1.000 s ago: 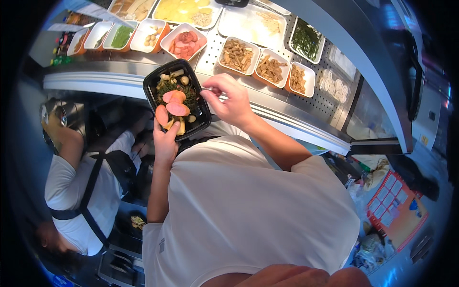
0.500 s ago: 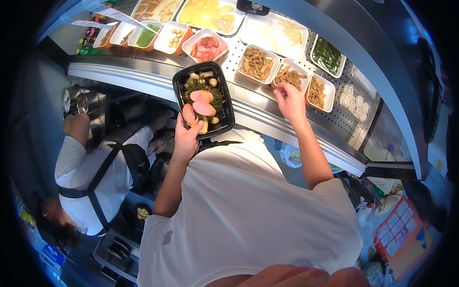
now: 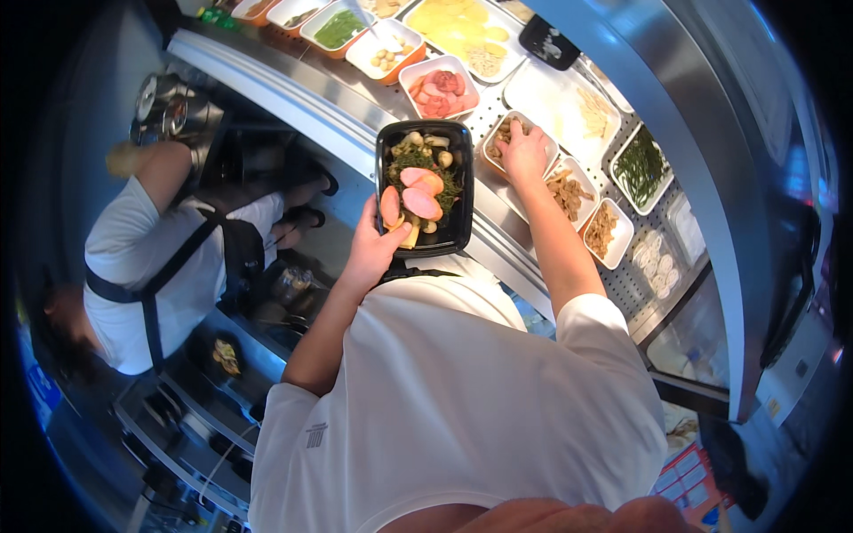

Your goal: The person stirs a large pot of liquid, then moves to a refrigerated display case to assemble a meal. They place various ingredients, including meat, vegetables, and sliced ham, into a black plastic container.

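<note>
My left hand grips the lower left edge of a black plastic food container, its thumb over the rim. Inside lie pink sausage slices, dark green shredded strands, small pale round balls and yellowish strips near the thumb. Further right, my right hand reaches into a white tray of brown food pieces. Its fingers are spread, with the tips down among the pieces and partly hidden. Beside that tray, nearer my forearm, stand two more trays of brown pieces, one of them at the end.
Behind the container stand trays of pink slices, pale balls, green food and yellow slices. Dark green strips fill a tray at right. The case's curved metal frame arches overhead. A co-worker works at left.
My right hand has moved left from the middle tray of brown pieces into the neighbouring one. My left hand still holds the container. The whole view has turned and shifted.
</note>
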A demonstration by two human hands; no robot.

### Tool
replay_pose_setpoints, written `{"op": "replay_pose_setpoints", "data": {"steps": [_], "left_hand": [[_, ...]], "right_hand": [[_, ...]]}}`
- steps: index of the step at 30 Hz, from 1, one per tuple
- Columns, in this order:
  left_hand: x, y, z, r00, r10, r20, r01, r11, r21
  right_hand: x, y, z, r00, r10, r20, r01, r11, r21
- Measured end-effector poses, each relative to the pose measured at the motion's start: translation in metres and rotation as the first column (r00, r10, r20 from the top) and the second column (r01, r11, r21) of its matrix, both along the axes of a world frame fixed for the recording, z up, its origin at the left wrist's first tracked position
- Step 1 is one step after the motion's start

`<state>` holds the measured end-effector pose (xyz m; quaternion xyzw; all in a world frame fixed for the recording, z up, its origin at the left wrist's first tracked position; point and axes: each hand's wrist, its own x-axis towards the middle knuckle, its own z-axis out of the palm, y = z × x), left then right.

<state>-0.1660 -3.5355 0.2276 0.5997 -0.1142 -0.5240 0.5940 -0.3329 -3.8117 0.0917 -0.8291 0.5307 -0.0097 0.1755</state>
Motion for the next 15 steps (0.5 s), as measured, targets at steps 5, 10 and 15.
{"op": "replay_pose_setpoints", "data": {"steps": [5,10,15], "left_hand": [[-0.002,-0.001,-0.011,0.999,-0.005,0.047,0.003,0.999,0.035],[0.001,-0.011,0.016,0.998,-0.033,0.049,0.026,0.990,0.138],[0.001,-0.004,-0.003,1.000,-0.029,-0.008,0.029,0.998,0.059]], "right_hand": [[-0.014,-0.005,-0.025,0.971,0.120,0.206,-0.119,0.993,-0.015],[-0.026,-0.014,-0.011,0.955,-0.023,0.295,0.008,0.999,0.051],[-0.055,-0.019,-0.011,0.836,-0.259,0.483,0.145,0.955,0.260]]}}
